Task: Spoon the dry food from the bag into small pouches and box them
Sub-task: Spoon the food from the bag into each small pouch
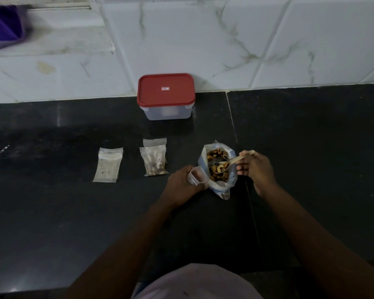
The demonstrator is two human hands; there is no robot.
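Head view: the right hand (255, 169) pinches a loaded pale spoon (231, 161) above the clear plastic bag of nuts (221, 187), while the left hand (181, 180) grips a small clear pouch (198, 175) alongside, probably awaiting a steady tip-in.

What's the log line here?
phase: scooping | right hand: grips loaded spoon at bag | left hand: holds open pouch | box: lidded

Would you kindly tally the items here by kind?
Red-lidded clear plastic box: 1
Open plastic bag of mixed nuts: 1
Pale spoon: 1
Flat piles of small clear pouches: 2
Small clear pouch held in left hand: 1
Total: 6
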